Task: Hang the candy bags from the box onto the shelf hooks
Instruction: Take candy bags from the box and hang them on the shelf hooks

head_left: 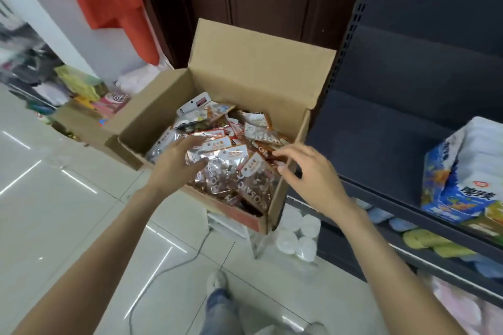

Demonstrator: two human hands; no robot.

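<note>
the candy bags (231,168) are being kept heaped in the open cardboard box (261,62), beside the dark shelf (408,117). they are being judged light, crinkly and slippery (foil film), best taken by the stiffer card header with its hang hole. the left hand (177,163) is being laid spread on the pile, gripping nothing; the right hand (307,171) is being held over the box's edge, fingers loosely parted, empty.

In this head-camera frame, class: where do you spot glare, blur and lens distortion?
Head view: glare streaks on the glossy floor tiles and the foil candy bags; motion blur smears the clutter at far left; wide-angle distortion bows the shelf upright; both hands stay fairly sharp.
</note>
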